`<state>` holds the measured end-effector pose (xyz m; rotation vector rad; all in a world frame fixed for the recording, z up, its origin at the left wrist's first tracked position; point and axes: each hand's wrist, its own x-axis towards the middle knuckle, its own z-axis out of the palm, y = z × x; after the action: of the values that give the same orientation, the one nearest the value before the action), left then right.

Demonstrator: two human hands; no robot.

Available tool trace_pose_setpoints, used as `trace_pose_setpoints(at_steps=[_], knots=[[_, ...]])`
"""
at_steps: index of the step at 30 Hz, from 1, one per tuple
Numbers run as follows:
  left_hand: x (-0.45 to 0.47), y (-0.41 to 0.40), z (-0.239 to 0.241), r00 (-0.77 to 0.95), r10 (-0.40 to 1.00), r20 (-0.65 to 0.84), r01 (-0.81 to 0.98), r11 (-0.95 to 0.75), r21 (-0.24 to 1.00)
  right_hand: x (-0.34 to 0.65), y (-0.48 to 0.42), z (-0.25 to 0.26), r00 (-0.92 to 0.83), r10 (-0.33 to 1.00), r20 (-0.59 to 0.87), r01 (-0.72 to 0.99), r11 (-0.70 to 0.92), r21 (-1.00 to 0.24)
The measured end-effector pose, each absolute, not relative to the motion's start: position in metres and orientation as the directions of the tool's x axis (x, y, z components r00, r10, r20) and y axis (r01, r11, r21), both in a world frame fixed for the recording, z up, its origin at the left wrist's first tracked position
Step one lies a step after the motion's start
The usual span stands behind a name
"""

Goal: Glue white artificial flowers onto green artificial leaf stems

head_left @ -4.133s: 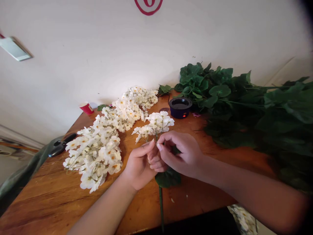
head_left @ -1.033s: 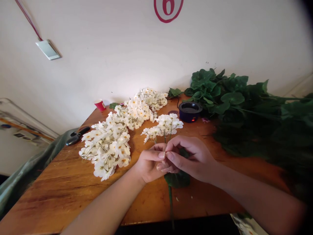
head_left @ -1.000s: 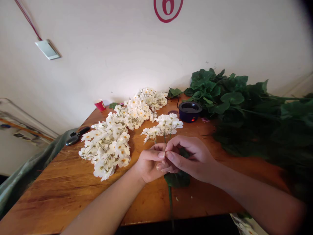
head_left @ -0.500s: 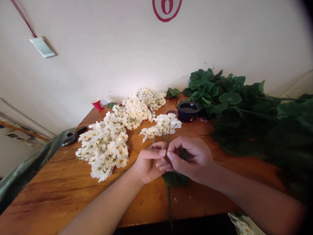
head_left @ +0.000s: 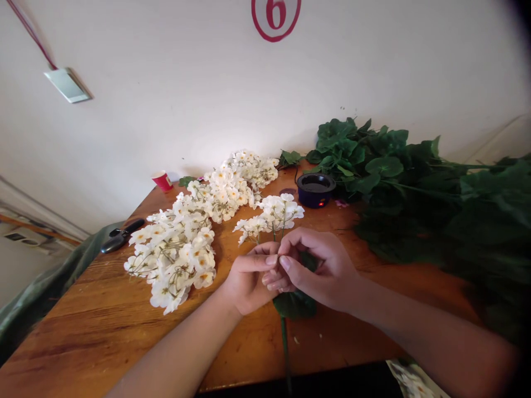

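My left hand (head_left: 252, 279) and my right hand (head_left: 321, 268) meet over the front of the wooden table, thumbs and fingertips pinched together. Between them is an artificial flower stem (head_left: 285, 351), held upright. White blossoms (head_left: 279, 213) on thin green stalks rise above the fingers, and a green leaf (head_left: 295, 305) hangs below the hands. Both hands are closed on the stem where the stalks come down to it. The exact spot under the fingertips is hidden.
A long pile of white artificial flowers (head_left: 174, 260) lies left. Green leaf stems (head_left: 385, 166) heap on the right. Behind the hands stands a dark round pot (head_left: 316, 190) with a lit red light. A red paper cup (head_left: 161, 181) and black-handled cutters (head_left: 120, 236) are at the left edge.
The whole view has shifted slightly. Both hands keep their pinch on the stem, with hardly any visible finger movement.
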<state>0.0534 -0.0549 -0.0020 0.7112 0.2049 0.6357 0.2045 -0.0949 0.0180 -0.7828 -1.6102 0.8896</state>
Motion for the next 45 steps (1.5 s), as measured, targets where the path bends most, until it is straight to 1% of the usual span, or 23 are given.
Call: trace_pose_setpoints(at_steps=[4, 9, 20, 30, 37, 45], knots=[[0.0535, -0.0550, -0.0033, 0.791, 0.611, 0.028, -0.474, 0.583, 0.660, 0.2048, -0.0945, 0.0192, -0.205, 0.850, 0.486, 0.068, 0.508, -0.859], [0.0544, -0.0549, -0.0025, 0.795, 0.606, 0.027, -0.470, 0.587, 0.659, 0.2039, -0.0949, 0.0205, -0.220, 0.852, 0.476, 0.036, 0.494, -0.869], [0.0541, -0.0548, -0.0018, 0.805, 0.592, 0.034, -0.453, 0.577, 0.679, 0.2038, -0.0955, 0.0199, -0.184, 0.875, 0.448, 0.044, 0.462, -0.886], [0.0545, -0.0554, -0.0016, 0.802, 0.596, 0.038, -0.461, 0.577, 0.675, 0.2055, -0.0950, 0.0139, -0.198, 0.896, 0.398, -0.033, 0.400, -0.916], [0.0534, -0.0544, -0.0055, 0.797, 0.603, 0.044, -0.471, 0.573, 0.671, 0.2061, -0.0947, 0.0166, -0.199, 0.892, 0.406, 0.015, 0.417, -0.909], [0.0544, -0.0544, -0.0056, 0.804, 0.591, 0.056, -0.481, 0.592, 0.647, 0.2048, -0.0952, 0.0170, -0.220, 0.899, 0.378, -0.017, 0.384, -0.923]])
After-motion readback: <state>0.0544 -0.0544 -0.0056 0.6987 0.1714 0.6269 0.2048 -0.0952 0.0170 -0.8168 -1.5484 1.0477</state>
